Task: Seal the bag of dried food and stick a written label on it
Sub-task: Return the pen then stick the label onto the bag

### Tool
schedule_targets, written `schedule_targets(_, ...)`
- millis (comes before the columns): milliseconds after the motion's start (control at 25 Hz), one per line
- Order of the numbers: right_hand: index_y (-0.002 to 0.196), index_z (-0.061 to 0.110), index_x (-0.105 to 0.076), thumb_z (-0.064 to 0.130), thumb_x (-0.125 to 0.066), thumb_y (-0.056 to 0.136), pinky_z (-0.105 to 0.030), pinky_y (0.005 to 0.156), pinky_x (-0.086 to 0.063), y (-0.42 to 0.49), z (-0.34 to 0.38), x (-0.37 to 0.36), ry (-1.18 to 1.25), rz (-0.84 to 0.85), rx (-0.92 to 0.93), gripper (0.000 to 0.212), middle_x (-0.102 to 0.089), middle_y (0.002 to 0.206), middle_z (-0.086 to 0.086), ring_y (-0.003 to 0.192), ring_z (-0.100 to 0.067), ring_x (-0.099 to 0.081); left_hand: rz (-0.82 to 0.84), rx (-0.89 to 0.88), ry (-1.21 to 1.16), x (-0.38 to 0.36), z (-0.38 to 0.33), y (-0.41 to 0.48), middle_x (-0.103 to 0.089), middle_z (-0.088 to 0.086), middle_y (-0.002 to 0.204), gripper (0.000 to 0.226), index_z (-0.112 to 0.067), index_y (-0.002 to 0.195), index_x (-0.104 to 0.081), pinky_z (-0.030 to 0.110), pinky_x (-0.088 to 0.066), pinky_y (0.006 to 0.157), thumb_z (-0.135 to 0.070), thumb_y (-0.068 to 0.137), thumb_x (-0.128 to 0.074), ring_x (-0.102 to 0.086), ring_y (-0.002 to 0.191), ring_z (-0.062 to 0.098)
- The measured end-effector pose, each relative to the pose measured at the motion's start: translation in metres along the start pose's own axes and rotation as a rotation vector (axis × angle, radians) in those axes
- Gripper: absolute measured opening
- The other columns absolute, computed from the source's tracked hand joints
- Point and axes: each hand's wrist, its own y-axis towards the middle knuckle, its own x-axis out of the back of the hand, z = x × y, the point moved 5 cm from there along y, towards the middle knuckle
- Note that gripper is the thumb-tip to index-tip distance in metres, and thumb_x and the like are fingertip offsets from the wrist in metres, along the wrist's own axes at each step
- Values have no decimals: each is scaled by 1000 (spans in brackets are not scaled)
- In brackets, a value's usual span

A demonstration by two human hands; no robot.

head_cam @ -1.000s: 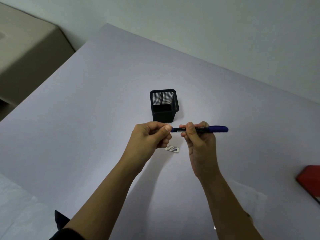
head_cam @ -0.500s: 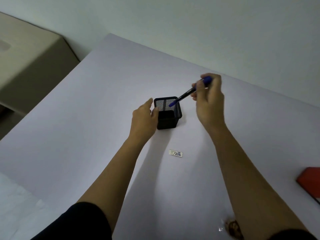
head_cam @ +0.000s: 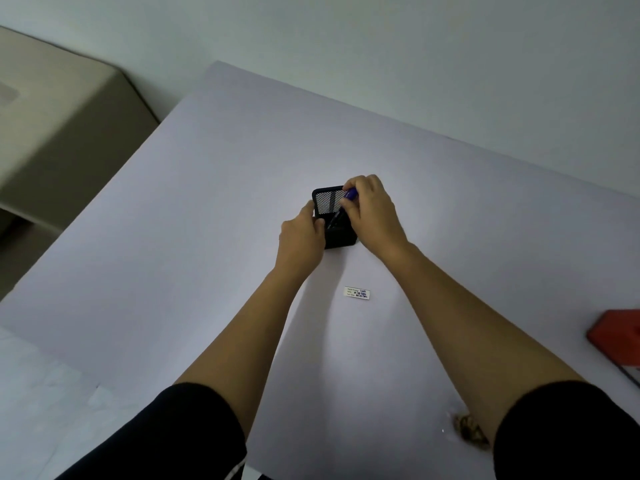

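Label (head_cam: 357, 293) lies flat on the table (head_cam: 207, 237), centre frame just below the hands, already written on; long axis runs left-right with a slight clockwise tilt, text lines along it. Bag (head_cam: 469, 432) barely shows at lower right, mostly behind the right forearm; can't tell if it's sealed. Right hand (head_cam: 372, 213) pinches the blue pen (head_cam: 344, 206), tip down into the black mesh pen holder (head_cam: 334, 216). Left hand (head_cam: 301, 233) wraps the holder's left side, steadying it. To do it well: keep the holder braced, let the pen slide in, don't drop it from height.
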Motion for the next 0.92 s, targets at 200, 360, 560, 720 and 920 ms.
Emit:
schedule_targets(200,142,9,-28,26,-51,93,-41,98,-41,8,0,3,-261,155,50,57,-42,133,-16,121,-31,-41,-12,-14,-19,10,-8,-6,-64,16,115,35,-9,130,-48,32,-45,80,-16,96,-42,-61,98,32)
schedule_targets(360,144,9,-25,21,-47,95,-40,101,-39,-20,-22,19,-83,34,-33,55,-43,135,-15,121,-29,-42,-391,-142,-165,29,-3,-45,-63,10,107,25,-5,114,-59,10,-43,70,-13,94,-48,-57,80,13)
schedule_targets(560,116,5,-55,9,-59,85,-42,83,-51,-115,-79,2,90,-35,-209,31,-55,106,-14,89,-17,-52,18,-183,46,-39,40,-76,-61,10,99,22,-6,106,-66,33,-53,76,-15,87,-62,-58,76,17)
schedule_targets(720,120,12,-59,26,-70,79,-29,87,-47,-148,-91,-30,54,205,-229,45,-50,107,-7,96,-19,-52,135,-172,188,-67,49,-75,-54,11,107,31,-13,115,-64,29,-44,75,-23,85,-65,-55,92,26)
schedule_targets(920,110,16,-65,28,-68,81,-25,77,-44,-144,-85,-31,-9,132,-226,32,-51,105,-4,95,-18,-53,120,-195,217,-74,43,-73,-55,11,105,23,-12,107,-68,36,-49,73,-21,86,-64,-55,93,28)
